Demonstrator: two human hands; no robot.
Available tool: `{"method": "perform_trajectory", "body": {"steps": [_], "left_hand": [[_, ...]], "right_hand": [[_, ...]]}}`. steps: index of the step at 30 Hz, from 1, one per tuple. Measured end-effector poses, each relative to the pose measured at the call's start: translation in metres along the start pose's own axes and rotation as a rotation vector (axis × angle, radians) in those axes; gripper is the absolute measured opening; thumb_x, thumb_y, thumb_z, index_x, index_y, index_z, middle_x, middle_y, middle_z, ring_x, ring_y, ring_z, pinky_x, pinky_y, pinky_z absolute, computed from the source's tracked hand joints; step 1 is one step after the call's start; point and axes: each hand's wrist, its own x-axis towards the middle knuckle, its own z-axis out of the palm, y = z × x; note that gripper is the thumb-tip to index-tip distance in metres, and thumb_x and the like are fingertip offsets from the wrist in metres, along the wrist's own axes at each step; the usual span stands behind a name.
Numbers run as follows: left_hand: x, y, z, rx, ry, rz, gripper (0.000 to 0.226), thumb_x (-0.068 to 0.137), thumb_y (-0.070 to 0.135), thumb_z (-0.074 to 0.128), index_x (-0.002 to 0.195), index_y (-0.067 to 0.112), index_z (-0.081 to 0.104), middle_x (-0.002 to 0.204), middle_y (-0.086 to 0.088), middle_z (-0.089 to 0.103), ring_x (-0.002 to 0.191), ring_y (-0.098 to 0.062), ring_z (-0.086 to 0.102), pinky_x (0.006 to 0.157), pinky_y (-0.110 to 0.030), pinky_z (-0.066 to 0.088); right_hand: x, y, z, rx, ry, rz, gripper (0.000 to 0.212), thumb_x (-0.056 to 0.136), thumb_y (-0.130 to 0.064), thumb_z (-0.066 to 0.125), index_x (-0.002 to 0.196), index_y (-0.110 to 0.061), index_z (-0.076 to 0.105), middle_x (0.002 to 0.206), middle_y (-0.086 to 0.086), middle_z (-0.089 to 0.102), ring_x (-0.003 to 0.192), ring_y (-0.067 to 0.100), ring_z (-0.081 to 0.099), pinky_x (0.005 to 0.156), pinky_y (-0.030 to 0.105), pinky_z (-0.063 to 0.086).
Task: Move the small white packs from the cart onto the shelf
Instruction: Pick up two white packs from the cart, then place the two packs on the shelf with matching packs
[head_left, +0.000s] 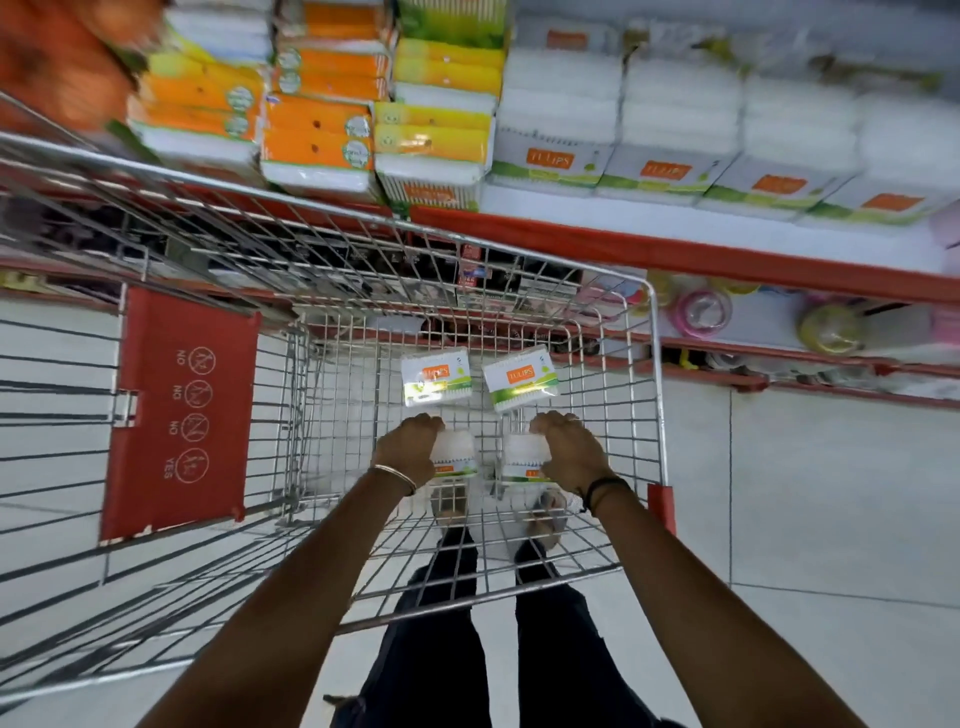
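Already each hand seems closed on a small white pack: left hand on one pack, right hand on another, low by the cart floor's near edge; the shelf lies beyond the far rim, up and forward

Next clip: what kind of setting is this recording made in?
Most likely a shop aisle. A wire shopping cart stands against a red-edged shelf stacked with rows of matching white packs, and each hand, left hand and right hand, grips a small white pack inside the cart.
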Motion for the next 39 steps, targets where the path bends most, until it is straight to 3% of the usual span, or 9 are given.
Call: {"method": "perform_trajectory", "body": {"steps": [8,11,15,19,28,36,39], "left_hand": [[-0.049,0.049,-0.08,0.006,0.336,0.076,0.046,0.077,0.009,0.065,0.121,0.013,0.055,0.122,-0.01,0.059,0.113,-0.031,0.058,0.087,-0.046,0.053],[-0.061,0.071,-0.113,0.019,0.427,0.108,0.048,0.075,0.0,0.059,0.122,0.012,0.054,0.125,-0.01,0.056,0.111,-0.033,0.058,0.086,-0.045,0.055],[-0.072,0.1,-0.153,-0.009,0.576,0.218,0.05,0.073,-0.012,0.058,0.12,0.007,0.057,0.124,-0.011,0.051,0.104,-0.034,0.059,0.072,-0.042,0.057],[-0.074,0.129,-0.192,-0.014,0.701,0.296,0.055,0.074,-0.013,0.06,0.124,0.008,0.055,0.127,-0.013,0.049,0.109,-0.03,0.057,0.079,-0.037,0.058],[-0.034,0.17,-0.233,-0.05,0.78,0.337,0.063,0.075,-0.02,0.054,0.132,0.006,0.047,0.128,-0.014,0.045,0.116,-0.029,0.047,0.078,-0.039,0.058],[0.004,0.169,-0.226,0.039,0.73,0.272,0.067,0.071,-0.023,0.052,0.133,0.002,0.044,0.135,-0.016,0.041,0.123,-0.031,0.043,0.078,-0.04,0.058],[0.014,0.161,-0.219,0.052,0.761,0.297,0.07,0.062,-0.031,0.051,0.126,-0.002,0.052,0.129,-0.022,0.05,0.116,-0.038,0.05,0.07,-0.044,0.06]], "right_hand": [[-0.053,-0.027,-0.094,0.073,0.179,-0.034,0.064,0.066,-0.007,0.078,0.123,-0.011,0.052,0.134,0.011,0.051,0.121,0.031,0.047,0.101,0.038,0.043],[-0.069,-0.033,-0.135,0.063,0.265,-0.07,0.056,0.066,-0.004,0.075,0.117,-0.014,0.055,0.131,0.008,0.053,0.119,0.029,0.049,0.093,0.036,0.045],[-0.084,-0.036,-0.191,0.065,0.382,-0.112,0.051,0.063,0.003,0.074,0.109,-0.012,0.06,0.125,0.009,0.057,0.116,0.028,0.051,0.091,0.034,0.045],[-0.085,-0.035,-0.241,0.044,0.486,-0.117,0.051,0.067,0.001,0.075,0.112,-0.015,0.055,0.121,0.007,0.055,0.116,0.028,0.045,0.093,0.038,0.044],[-0.05,-0.031,-0.289,0.005,0.698,-0.08,0.053,0.072,0.008,0.067,0.118,-0.013,0.052,0.123,0.009,0.051,0.112,0.029,0.047,0.093,0.037,0.045],[-0.009,-0.029,-0.275,0.008,0.669,-0.051,0.055,0.074,0.015,0.063,0.121,-0.012,0.054,0.122,0.008,0.045,0.106,0.029,0.05,0.083,0.035,0.054],[-0.001,-0.028,-0.265,0.014,0.689,-0.037,0.057,0.076,0.017,0.056,0.125,-0.012,0.054,0.124,0.007,0.047,0.106,0.029,0.052,0.08,0.036,0.056]]}}
